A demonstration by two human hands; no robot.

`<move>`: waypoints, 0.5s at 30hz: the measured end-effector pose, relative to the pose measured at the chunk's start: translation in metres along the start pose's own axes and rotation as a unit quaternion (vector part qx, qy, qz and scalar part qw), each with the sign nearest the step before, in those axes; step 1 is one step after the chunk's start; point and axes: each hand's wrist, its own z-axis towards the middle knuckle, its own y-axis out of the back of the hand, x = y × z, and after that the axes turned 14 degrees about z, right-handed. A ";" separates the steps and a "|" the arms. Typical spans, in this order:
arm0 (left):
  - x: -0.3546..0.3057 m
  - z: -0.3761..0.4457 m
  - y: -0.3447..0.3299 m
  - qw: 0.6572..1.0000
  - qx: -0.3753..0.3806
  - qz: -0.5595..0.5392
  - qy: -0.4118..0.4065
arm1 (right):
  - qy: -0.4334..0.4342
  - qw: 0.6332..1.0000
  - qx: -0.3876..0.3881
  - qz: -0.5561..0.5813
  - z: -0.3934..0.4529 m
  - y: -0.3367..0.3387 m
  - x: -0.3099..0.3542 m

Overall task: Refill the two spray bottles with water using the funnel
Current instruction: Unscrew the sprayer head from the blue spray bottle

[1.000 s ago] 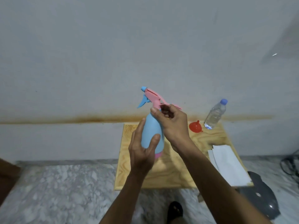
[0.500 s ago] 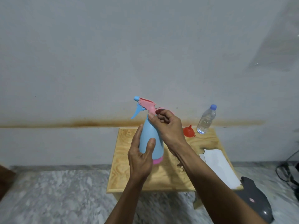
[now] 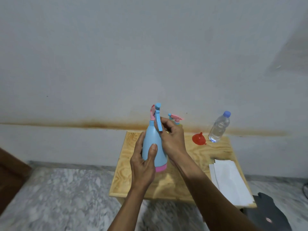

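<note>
My left hand (image 3: 143,164) grips the body of a light blue spray bottle (image 3: 153,144) with a pink base, held upright above the wooden table (image 3: 191,164). My right hand (image 3: 171,139) holds the bottle's pink and blue spray head (image 3: 156,115) at the neck, the trigger now pointing toward me. A second spray bottle (image 3: 175,120) stands behind my right hand, only its pink head and a bit of yellow showing. A red funnel (image 3: 198,139) lies on the table to the right, mouth down. A clear water bottle (image 3: 219,127) with a blue cap stands beside the funnel.
White paper sheets (image 3: 230,179) lie on the table's right side. A dark grey object (image 3: 270,214) sits on the marble floor at the lower right. The wall runs right behind the table. A brown wooden piece (image 3: 10,174) is at the left edge.
The spray head has turned in my right hand, from nozzle pointing left to trigger facing me. The second spray bottle has come into view behind my right hand.
</note>
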 end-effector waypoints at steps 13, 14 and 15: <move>-0.011 0.011 -0.008 1.000 -0.019 0.001 -0.013 | 0.004 1.000 -0.009 0.017 0.010 -0.007 0.001; -0.011 0.012 -0.008 1.000 -0.018 0.005 -0.016 | 0.004 1.000 -0.008 0.014 0.010 -0.007 0.000; -0.010 0.013 -0.008 1.000 -0.019 0.010 -0.020 | 0.008 1.000 -0.009 0.014 0.011 -0.007 0.000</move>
